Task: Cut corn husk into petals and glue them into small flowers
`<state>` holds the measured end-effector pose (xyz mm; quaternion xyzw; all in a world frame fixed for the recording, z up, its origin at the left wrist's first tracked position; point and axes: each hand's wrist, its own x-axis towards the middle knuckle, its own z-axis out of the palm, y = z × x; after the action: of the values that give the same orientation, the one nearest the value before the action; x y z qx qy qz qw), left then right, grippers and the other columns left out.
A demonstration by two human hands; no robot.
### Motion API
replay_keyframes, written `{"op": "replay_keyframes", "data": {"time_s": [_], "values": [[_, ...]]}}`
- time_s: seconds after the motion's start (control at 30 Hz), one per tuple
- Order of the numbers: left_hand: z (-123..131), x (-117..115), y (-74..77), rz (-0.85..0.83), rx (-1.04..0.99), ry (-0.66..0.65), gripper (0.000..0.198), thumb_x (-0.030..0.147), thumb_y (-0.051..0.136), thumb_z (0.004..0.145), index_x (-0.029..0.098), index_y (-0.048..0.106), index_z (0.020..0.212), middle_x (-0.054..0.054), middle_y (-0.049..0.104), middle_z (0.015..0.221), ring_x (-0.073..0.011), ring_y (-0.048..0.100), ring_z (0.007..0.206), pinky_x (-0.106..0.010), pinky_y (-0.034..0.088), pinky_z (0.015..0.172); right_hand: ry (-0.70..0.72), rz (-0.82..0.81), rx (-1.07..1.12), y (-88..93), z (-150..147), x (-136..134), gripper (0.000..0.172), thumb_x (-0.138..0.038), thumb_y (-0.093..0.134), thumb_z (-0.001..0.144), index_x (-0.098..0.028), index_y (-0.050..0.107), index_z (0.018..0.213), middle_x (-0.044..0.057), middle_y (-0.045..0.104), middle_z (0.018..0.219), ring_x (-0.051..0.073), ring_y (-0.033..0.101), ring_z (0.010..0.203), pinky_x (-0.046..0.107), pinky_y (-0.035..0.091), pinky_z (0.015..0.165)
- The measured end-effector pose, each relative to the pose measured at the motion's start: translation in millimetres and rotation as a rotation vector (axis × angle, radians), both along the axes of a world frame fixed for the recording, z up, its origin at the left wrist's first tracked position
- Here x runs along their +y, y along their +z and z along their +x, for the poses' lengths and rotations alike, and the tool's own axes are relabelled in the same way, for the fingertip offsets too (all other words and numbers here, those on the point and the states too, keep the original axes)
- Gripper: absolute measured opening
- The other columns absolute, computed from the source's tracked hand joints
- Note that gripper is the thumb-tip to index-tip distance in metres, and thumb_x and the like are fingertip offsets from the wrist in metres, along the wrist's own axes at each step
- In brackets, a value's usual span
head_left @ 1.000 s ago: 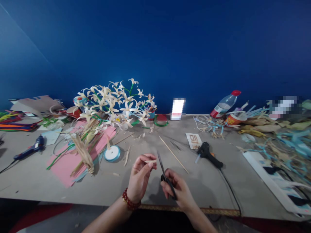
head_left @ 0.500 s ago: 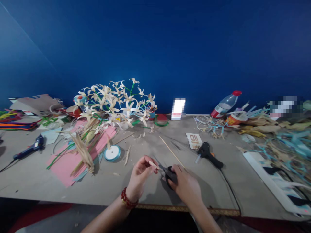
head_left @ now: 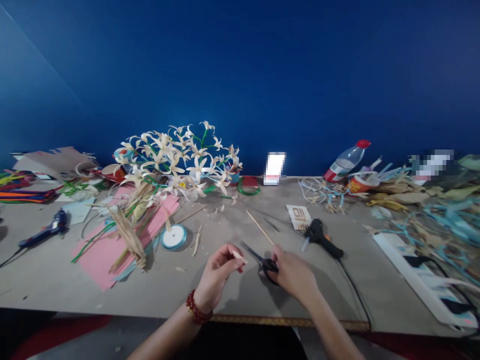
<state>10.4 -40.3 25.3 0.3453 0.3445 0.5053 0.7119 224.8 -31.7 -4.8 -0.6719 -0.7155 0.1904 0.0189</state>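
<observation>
My left hand [head_left: 215,277], with a red bead bracelet at the wrist, pinches a small pale strip of dried leaf [head_left: 238,257] between its fingertips above the table's front edge. My right hand [head_left: 293,274] grips black scissors [head_left: 260,258]. Their blades point left and away, with the tips just right of the strip. A thin wooden stick [head_left: 259,228] lies on the table just beyond the scissors.
On the grey table [head_left: 56,275] are a bunch of pale craft flowers [head_left: 176,160], pink paper [head_left: 112,240], a white tape roll [head_left: 173,236], a black glue gun [head_left: 321,237] with its cord, a blue glue gun [head_left: 43,231], a plastic bottle [head_left: 347,161] and leaf scraps [head_left: 431,220] at right.
My right hand turned the scissors from upright to pointing left and low, moving right and slightly away. My left hand dropped a little with the strip.
</observation>
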Motion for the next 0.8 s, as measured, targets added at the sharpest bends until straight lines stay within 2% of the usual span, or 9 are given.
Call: {"op": "replay_keyframes", "data": {"time_s": [0.13,0.23,0.3,0.4,0.5,0.57,0.7,0.73,0.8], "values": [[-2.2,-0.3,-0.9,-0.016,-0.003,0.011,0.011,0.021,0.071,0.076,0.015,0.062,0.078,-0.002,0.059,0.081,-0.01,0.052,0.066,-0.022,0.041,0.066,0.074,-0.054,0.068,-0.7,-5.3,0.7,0.016,-0.026,0.069,0.074,-0.022,0.055,0.079,-0.001,0.064,0.069,0.018,0.059,0.064,0.024,0.025,0.053],[-4.3,-1.0,-1.2,-0.039,-0.004,0.015,0.012,0.022,0.072,0.076,0.014,0.063,0.077,-0.002,0.06,0.08,-0.01,0.052,0.066,-0.023,0.041,0.067,0.122,-0.046,0.196,10.4,-10.8,-1.4,0.01,-0.027,0.067,0.077,-0.023,0.058,0.078,-0.002,0.064,0.068,0.017,0.058,0.063,0.024,0.03,0.053],[-5.0,-1.3,-1.6,-0.064,-0.006,0.012,0.013,0.022,0.072,0.074,0.014,0.062,0.075,-0.002,0.059,0.077,-0.0101,0.052,0.066,-0.023,0.041,0.067,0.166,0.063,0.337,22.2,-17.1,-3.6,0.007,-0.029,0.062,0.083,-0.024,0.06,0.088,0.0,0.066,0.075,0.016,0.058,0.063,0.025,0.037,0.057],[-4.6,-0.8,-3.3,-0.116,-0.047,-0.012,0.013,0.02,0.073,0.073,0.014,0.062,0.072,0.0,0.056,0.068,-0.0095,0.05,0.061,-0.023,0.039,0.065,0.315,0.291,0.546,37.7,-29.2,-5.9,0.016,-0.026,0.054,0.09,-0.024,0.062,0.103,0.007,0.068,0.096,0.018,0.062,0.076,0.029,0.047,0.07],[-3.6,0.4,-6.1,-0.172,-0.122,-0.063,0.012,0.019,0.073,0.072,0.014,0.062,0.073,0.002,0.053,0.062,-0.0086,0.047,0.056,-0.023,0.038,0.062,0.492,0.433,0.64,42.8,-37.6,-4.4,0.024,-0.017,0.049,0.091,-0.025,0.064,0.109,0.008,0.069,0.106,0.02,0.063,0.095,0.032,0.049,0.083],[-3.6,0.9,-8.0,-0.209,-0.161,-0.104,0.012,0.018,0.073,0.071,0.014,0.062,0.073,0.003,0.052,0.059,-0.0081,0.045,0.053,-0.023,0.038,0.06,0.56,0.461,0.638,41.1,-39.3,-2.4,0.028,-0.014,0.047,0.091,-0.025,0.064,0.11,0.007,0.071,0.104,0.02,0.063,0.094,0.034,0.049,0.083],[-5.1,-0.8,-8.5,-0.225,-0.141,-0.13,0.01,0.02,0.071,0.073,0.015,0.063,0.077,0.001,0.054,0.064,-0.0093,0.047,0.055,-0.025,0.04,0.061,0.533,0.465,0.671,35.5,-39.6,-1.2,0.026,-0.014,0.048,0.091,-0.025,0.065,0.106,0.007,0.073,0.098,0.02,0.065,0.087,0.034,0.051,0.08],[-5.6,-1.5,-7.4,-0.164,-0.084,-0.092,0.01,0.021,0.07,0.075,0.016,0.064,0.082,-0.001,0.058,0.071,-0.0108,0.05,0.06,-0.026,0.041,0.064,0.487,0.463,0.705,34.7,-40.3,-2.0,0.023,-0.014,0.049,0.091,-0.024,0.065,0.104,0.007,0.072,0.096,0.02,0.065,0.087,0.034,0.051,0.08],[-6.2,-2.4,-3.8,0.058,0.117,0.013,0.014,0.02,0.067,0.078,0.018,0.064,0.091,-0.005,0.061,0.09,-0.015,0.055,0.073,-0.028,0.043,0.071,0.361,0.441,0.786,33.7,-42.6,-4.7,0.018,-0.016,0.051,0.091,-0.024,0.066,0.098,0.006,0.072,0.093,0.02,0.065,0.087,0.032,0.05,0.08]]}}
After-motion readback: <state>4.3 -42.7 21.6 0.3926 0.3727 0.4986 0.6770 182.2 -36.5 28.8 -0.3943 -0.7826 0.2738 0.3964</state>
